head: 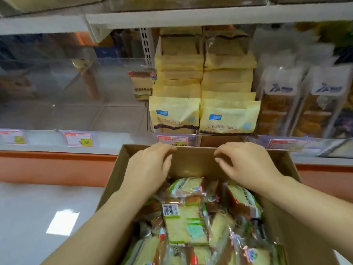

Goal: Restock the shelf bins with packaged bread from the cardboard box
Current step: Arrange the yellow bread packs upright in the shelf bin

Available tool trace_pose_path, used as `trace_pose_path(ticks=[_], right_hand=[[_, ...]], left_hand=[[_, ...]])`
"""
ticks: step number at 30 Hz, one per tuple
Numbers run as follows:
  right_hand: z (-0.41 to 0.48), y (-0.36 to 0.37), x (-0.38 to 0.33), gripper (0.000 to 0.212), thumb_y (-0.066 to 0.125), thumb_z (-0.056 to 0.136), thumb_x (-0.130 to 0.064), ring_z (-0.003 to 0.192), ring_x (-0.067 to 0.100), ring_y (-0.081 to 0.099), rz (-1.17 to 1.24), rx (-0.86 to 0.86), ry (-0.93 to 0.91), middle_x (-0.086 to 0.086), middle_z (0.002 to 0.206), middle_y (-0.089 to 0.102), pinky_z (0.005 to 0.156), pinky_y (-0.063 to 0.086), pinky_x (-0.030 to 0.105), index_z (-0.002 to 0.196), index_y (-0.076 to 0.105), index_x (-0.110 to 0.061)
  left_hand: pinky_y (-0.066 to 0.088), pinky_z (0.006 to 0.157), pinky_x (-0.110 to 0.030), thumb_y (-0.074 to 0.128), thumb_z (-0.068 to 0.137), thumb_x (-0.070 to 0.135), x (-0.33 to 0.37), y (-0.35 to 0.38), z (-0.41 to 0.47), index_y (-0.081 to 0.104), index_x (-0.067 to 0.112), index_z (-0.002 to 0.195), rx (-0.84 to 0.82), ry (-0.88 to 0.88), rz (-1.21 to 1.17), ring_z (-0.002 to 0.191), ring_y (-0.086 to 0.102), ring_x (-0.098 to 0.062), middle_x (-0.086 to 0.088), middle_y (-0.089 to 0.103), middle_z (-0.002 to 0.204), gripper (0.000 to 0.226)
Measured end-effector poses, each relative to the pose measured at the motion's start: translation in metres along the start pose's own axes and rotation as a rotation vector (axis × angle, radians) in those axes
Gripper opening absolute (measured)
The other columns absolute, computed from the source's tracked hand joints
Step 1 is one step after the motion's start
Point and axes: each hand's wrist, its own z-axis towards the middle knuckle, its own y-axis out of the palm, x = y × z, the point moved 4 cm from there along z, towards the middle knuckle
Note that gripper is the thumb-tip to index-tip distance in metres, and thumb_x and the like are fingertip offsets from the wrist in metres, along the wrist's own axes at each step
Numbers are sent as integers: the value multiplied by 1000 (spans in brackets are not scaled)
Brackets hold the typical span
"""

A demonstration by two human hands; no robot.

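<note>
Open brown cardboard box [193, 163] at lower centre, heaped with clear-wrapped bread packs [183, 226]; transparent shelf bin [76, 83] at left holds one upright pack [142, 86].

price tags [78, 139]: red-and-white, in a row | orange kickboard [57, 167]: below them | floor [28, 217]: pale, glossy

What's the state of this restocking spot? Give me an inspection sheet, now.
Surface: shelf, price tags on its front edge.
Job's things: box open, many bread packs inside; left bin holds one pack.
Clutter: nothing seen.
Hands: left hand and right hand at box's far rim, fingers curled; grip unclear.
Cables: nothing seen.
Surroundings: yellow packs in two rows; bagged loaves to their right; pale floor.
</note>
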Motion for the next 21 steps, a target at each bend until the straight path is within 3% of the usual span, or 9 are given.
trace_pose_path(ticks=[4,7,10,14,17,19,21], right_hand=[[-5,-6,5,6,69,80,-30,74,16,64,-42,-81,68,-11,78,69,64,49,31,85,70,-28],[-22,-15,15,14,79,69,-26,78,23,62,-84,-127,200,-7,79,69,68,45,34,81,71,-25],[-52,-26,18,25,85,61,-22,92,30,60,-57,-199,386,2,95,66,74,43,39,83,73,-22],[-97,-38,18,29,80,69,-22,123,41,42,-54,-344,658,19,135,48,90,42,50,97,71,-19],[-130,-36,21,31,64,84,-33,136,40,27,85,-528,909,19,147,34,99,38,47,113,65,-22],[-146,-31,16,38,50,87,-39,130,35,41,261,-665,971,14,134,54,100,39,38,115,67,-18],[-153,-30,11,29,52,91,-22,114,33,56,262,-711,965,13,121,63,95,43,35,114,68,-16]], left_hand=[[51,68,-32,69,81,11,-20,-4,-17,70,21,97,-43,-70,31,81,67,-20,5,69,94,19],[49,66,-35,63,77,13,-33,-17,-35,71,19,90,-69,-142,78,79,61,-27,0,64,92,16],[50,73,-42,59,74,16,-40,-34,-57,72,17,90,-136,-245,131,90,57,-33,-9,60,106,21],[51,78,-49,71,70,5,-42,-52,-88,71,14,94,-364,-356,148,105,52,-44,-19,52,126,25],[48,83,-43,51,91,18,-40,-64,-100,60,20,116,-547,-504,47,113,51,-36,-7,32,144,27],[45,86,-39,37,97,23,-41,-68,-103,50,25,126,-674,-562,10,111,53,-29,-1,29,143,32],[45,88,-37,31,98,23,-43,-74,-96,45,25,130,-707,-556,9,109,55,-27,-2,35,140,34]])
